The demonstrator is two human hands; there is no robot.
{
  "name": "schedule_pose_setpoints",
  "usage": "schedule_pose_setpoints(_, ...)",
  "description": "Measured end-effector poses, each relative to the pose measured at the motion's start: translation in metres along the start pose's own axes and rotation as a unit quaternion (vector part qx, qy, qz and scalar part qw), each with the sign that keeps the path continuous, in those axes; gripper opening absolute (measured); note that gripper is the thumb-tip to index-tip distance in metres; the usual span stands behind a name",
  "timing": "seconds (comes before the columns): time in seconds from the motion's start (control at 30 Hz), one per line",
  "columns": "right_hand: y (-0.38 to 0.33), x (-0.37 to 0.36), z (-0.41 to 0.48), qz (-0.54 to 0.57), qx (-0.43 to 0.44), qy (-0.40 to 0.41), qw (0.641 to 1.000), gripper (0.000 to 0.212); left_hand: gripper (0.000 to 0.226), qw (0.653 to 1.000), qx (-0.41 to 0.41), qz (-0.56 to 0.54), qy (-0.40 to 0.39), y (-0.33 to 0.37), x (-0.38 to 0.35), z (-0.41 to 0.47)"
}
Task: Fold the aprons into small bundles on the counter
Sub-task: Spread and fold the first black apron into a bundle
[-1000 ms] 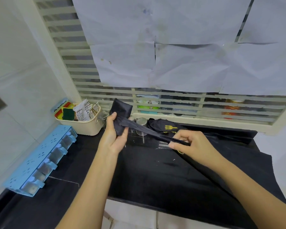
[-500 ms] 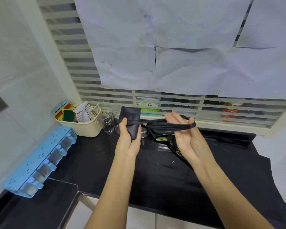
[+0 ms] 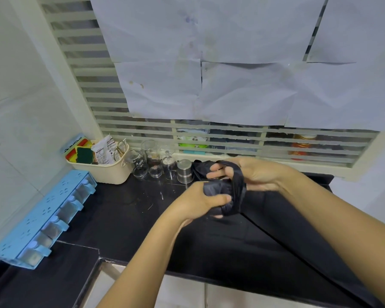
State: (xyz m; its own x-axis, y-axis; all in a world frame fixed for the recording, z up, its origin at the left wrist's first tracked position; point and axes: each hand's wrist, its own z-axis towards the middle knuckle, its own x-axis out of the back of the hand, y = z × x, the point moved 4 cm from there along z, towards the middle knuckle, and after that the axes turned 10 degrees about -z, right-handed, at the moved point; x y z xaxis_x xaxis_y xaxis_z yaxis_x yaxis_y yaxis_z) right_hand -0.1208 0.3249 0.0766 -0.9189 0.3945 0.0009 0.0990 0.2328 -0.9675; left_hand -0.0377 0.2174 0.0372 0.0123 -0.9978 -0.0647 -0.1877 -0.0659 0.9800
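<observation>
A black apron lies spread over the right half of the black counter, its edge hanging past the front. My left hand grips a small rolled wad of black apron fabric above the counter. The apron's strap loops around that wad and over the fingers of my right hand, which is curled on the strap just behind and to the right of the left hand. The two hands are close together, almost touching.
A cream basket with sponges and packets stands at the back left. Beside it are several glasses and a steel cup by the window sill. A blue spice rack runs along the left wall.
Both hands dropped lower and came together. The strap that was stretched between them now wraps around the wad in my left hand. The camera tilted, showing the glasses behind.
</observation>
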Motion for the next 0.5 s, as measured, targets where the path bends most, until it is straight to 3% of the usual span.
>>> schedule_pose_setpoints(0.07,-0.005,0.003,0.004,-0.059,-0.005,0.025,0.998,0.088,0.015,0.998,0.025,0.028,-0.049,-0.003,-0.010,-0.002)
schedule_pose_setpoints(0.2,-0.014,0.002,0.015,-0.157,-0.021,0.129,0.979,0.029,0.026,0.988,0.070,0.079,-0.110,-0.010,-0.025,-0.007)
schedule_pose_setpoints(0.37,-0.025,0.009,0.018,-0.227,0.006,0.249,0.942,0.037,0.022,0.984,0.062,0.115,-0.124,-0.007,-0.022,-0.014)
schedule_pose_setpoints(0.5,-0.038,0.006,0.014,-0.335,0.112,0.176,0.919,0.007,0.022,0.977,0.072,0.149,-0.138,-0.022,-0.011,-0.016)
